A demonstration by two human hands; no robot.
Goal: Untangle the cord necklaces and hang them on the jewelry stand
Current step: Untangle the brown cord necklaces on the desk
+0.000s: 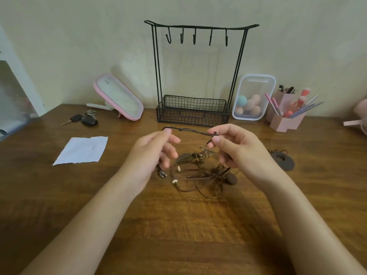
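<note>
Dark brown cord necklaces: heaped on wooden table near black wire jewelry stand, one strand pinched taut between left hand and right hand, apt to knot tighter if tugged.

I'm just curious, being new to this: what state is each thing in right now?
left hand: pinching the cord.
right hand: pinching the cord.
cord: stretched between both hands.
tangled necklaces: heaped on the table.
jewelry stand: upright, hooks bare.
mirror: tilted back.
</note>
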